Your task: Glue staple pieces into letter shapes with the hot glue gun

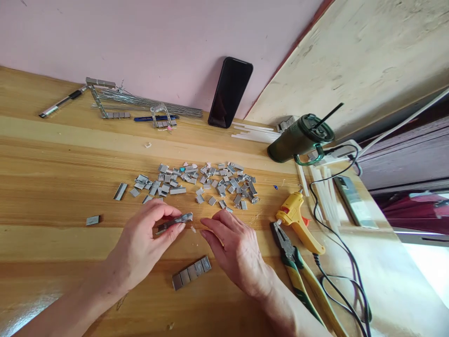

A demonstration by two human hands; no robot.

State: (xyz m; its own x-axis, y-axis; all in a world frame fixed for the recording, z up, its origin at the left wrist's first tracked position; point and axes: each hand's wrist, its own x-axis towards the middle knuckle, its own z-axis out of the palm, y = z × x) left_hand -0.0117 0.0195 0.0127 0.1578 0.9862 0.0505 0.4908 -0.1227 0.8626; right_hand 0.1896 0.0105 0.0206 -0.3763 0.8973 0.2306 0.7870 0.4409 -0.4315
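Observation:
My left hand (145, 238) is closed on a short row of joined silver metal clips (175, 221), held just above the wooden table (52, 187). My right hand (233, 245) rests beside it with fingers stretched out and apart, holding nothing, its fingertips near a tiny pale scrap on the wood. A second joined row of metal clips (191, 272) lies flat between my wrists. Behind my hands spreads a loose pile of several small metal clips (206, 183).
A yellow glue gun (298, 222) with a black cord and green-handled pliers (296, 267) lie at the right. A green tumbler (298, 139), white glue sticks (324, 192) and a phone (352, 201) sit further right. A black phone (229, 92) leans on the wall beside metal rods (147, 100).

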